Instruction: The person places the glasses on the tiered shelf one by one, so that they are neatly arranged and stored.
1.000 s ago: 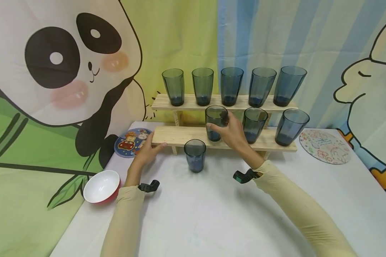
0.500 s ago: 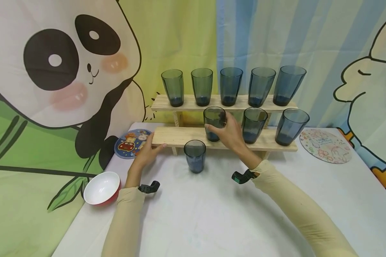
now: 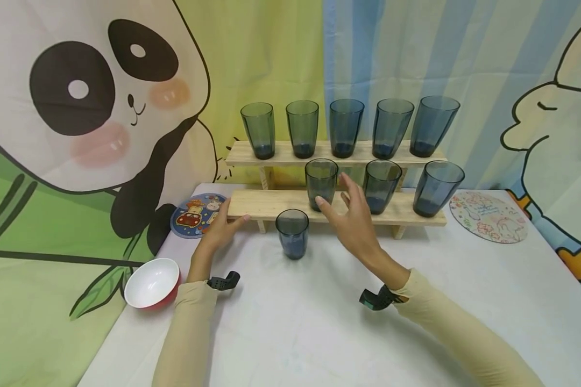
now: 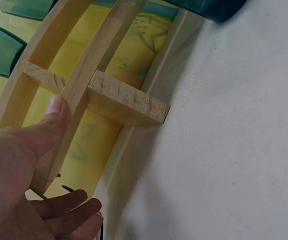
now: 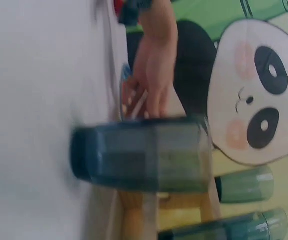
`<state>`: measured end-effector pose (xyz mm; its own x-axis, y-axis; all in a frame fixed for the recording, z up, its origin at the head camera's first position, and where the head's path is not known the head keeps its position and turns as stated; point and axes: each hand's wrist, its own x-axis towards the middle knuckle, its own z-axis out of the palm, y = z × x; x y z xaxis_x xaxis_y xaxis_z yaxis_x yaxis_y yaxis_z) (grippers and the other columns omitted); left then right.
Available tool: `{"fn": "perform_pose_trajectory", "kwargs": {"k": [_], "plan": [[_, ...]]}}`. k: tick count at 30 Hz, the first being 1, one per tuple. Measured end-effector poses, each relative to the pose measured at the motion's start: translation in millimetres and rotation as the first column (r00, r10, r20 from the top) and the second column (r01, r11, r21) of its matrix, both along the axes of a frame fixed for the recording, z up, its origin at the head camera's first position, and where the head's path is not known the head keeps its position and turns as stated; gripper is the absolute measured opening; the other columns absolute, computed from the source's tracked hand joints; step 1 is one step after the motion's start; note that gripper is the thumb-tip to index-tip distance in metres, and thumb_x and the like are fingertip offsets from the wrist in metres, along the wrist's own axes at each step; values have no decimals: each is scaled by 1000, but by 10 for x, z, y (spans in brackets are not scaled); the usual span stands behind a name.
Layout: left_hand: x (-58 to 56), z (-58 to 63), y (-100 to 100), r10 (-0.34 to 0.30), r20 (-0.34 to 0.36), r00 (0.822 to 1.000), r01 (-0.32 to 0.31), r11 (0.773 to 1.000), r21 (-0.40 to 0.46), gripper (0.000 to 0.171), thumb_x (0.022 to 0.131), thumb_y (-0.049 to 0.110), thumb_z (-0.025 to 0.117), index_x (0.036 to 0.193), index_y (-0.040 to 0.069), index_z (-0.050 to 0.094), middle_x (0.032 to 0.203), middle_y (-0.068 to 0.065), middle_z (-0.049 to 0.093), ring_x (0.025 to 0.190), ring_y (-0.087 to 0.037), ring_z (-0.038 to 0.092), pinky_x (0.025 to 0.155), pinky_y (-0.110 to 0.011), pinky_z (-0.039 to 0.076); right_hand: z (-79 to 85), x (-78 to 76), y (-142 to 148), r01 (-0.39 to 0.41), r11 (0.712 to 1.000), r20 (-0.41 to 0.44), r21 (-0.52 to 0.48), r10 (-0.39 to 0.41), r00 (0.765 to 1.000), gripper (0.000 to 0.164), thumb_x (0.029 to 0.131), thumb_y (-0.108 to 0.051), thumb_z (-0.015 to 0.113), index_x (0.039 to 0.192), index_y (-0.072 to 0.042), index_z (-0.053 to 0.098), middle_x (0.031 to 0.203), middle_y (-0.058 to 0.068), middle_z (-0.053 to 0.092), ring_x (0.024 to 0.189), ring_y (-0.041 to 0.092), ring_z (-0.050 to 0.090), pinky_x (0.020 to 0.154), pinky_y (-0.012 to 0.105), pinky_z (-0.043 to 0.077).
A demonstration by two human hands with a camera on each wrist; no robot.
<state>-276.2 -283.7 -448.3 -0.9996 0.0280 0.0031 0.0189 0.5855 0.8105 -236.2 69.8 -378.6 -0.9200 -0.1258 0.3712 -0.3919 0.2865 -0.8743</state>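
Note:
My left hand [image 3: 219, 230] grips the left end of a two-tier wooden rack [image 3: 266, 204]; in the left wrist view its thumb [image 4: 56, 107] presses the lower board's edge. Fingers spread, my right hand [image 3: 354, 223] is just right of and in front of a blue-grey drinking glass [image 3: 321, 183], which stands upright on the lower board. The thumb overlaps this glass's base in the head view; whether it touches, I cannot tell. Another drinking glass [image 3: 292, 234] stands on the table in front of the rack; it looks large in the right wrist view.
Two more glasses, one being a dark glass [image 3: 381, 185], stand at the right of the lower board. Several glasses, such as the left-end glass [image 3: 259, 131], line the upper board. A bowl [image 3: 152, 282] and blue round mat [image 3: 196, 216] lie left, a floral mat [image 3: 488, 217] right.
My right hand has let go of the glass on the lower board and drawn back toward the right and front. That glass moved slightly left before release. My left hand stays at the rack.

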Motion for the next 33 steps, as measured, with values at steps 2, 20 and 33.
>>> {"fn": "perform_pose_trajectory", "kwargs": {"k": [2,20,33], "plan": [[-9,-1,4,-1,5,1000,1,1000,-2,95,105,48,62,171,14,2,174,-27,11,159,-51,14,128,-66,12,-96,104,-44,-62,998,17,-7,62,998,88,100,-46,72,167,-11,26,165,10,37,154,25,37,127,40,34],[-2,-1,23,2,4,1000,-2,1000,16,93,106,43,63,171,13,3,175,-26,9,160,-50,12,129,-65,10,-679,36,-418,-202,973,135,110,186,973,76,88,-35,89,152,-13,53,144,7,63,137,26,59,116,42,48],[6,5,26,5,1,1000,-5,1000,4,94,106,44,63,170,12,3,174,-26,9,160,-49,12,129,-64,10,-515,90,-470,-238,966,123,101,225,967,66,88,-35,88,145,-15,59,137,4,66,131,21,63,111,42,52]]}}
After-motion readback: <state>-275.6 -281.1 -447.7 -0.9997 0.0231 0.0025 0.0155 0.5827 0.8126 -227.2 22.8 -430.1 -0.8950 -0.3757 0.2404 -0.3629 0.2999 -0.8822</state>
